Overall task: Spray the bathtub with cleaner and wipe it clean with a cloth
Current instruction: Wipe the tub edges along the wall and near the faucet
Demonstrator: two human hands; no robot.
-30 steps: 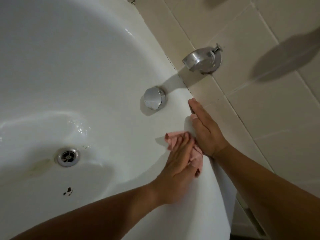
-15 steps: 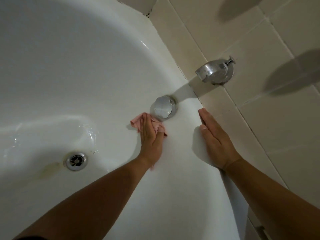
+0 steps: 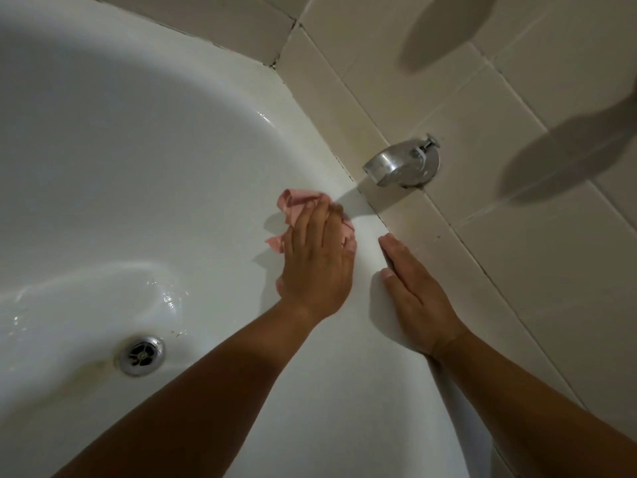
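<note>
pressing down on the pink cloth, the left hand lies flat on the sloping inner wall of the bathtub in the head view. its fingers are straight and close together, not curled round the fabric. the cloth sits bunched under those fingers, with folds poking out ahead of the fingertips and a corner showing at the little-finger side. its longer run follows the line of the fingers, up toward the rim.

the right hand holds nothing. it rests palm down on the tub's rim just beside the left hand's thumb side, fingers straight and together, clear of the cloth, likely as a brace. so the left hand is the one placed to wipe.

ahead of its fingertips, off toward the right hand, the metal spout stands on the tiled wall. back past the wrist, on the little-finger side, lies the drain. the next stroke, as i judge it, drags the cloth along the wall, up to the rim or back toward that drain.
</note>
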